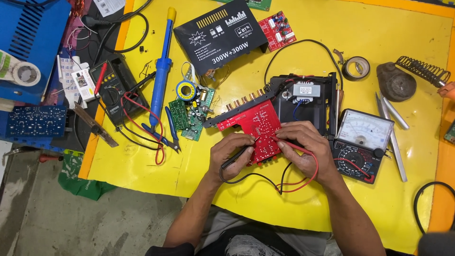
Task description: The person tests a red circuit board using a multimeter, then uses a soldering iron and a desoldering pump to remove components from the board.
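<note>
A red circuit board (253,122) lies on the yellow table (379,28), attached to a black chassis with a transformer (305,97). My left hand (230,159) holds a black test probe (237,157) with its tip on the board. My right hand (305,147) holds a red test probe (289,144) against the board's right part. Red and black leads (289,182) loop toward me and run to an analogue multimeter (360,142) at the right.
A black amplifier panel (220,35), a small red board (277,29), a green board with a coil (192,106), a blue solder sucker (162,71), a digital multimeter (113,90), blue pliers (166,132), a tape roll (356,68), a soldering iron stand (407,78) and tweezers (391,114) lie around.
</note>
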